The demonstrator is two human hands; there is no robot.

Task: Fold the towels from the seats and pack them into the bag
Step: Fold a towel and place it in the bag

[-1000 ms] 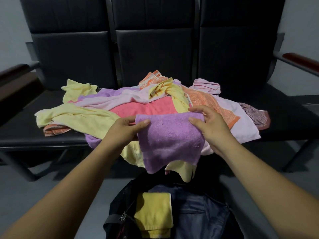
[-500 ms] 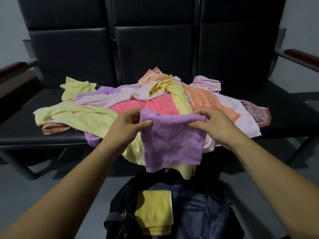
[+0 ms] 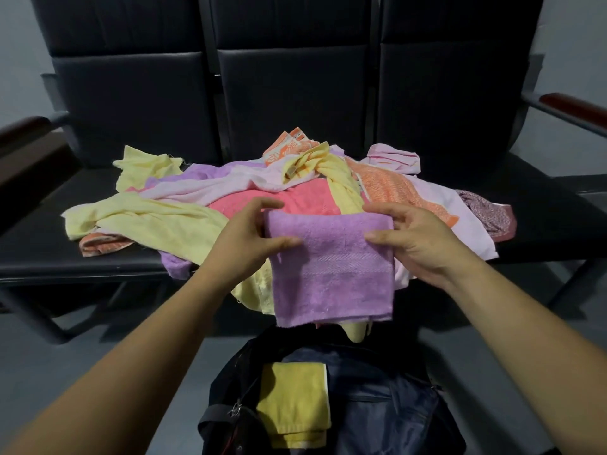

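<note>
Towel in hand: folded lilac terry towel, rectangular, with a woven band across its middle; it hangs at the seat's front edge, above the bag.
Heap: loose crumpled towels in yellow, pink, coral and patterned orange, spread over black padded leatherette seats.
Bag: dark navy fabric bag on the floor, open, with a folded yellow towel inside.
Obstruction: the lilac towel hides the heap's front edge.
Left hand: thumb on the towel's face, fingers behind, pinching its top left corner.
Right hand: thumb on the face, fingers behind, pinching the top right edge.
</note>
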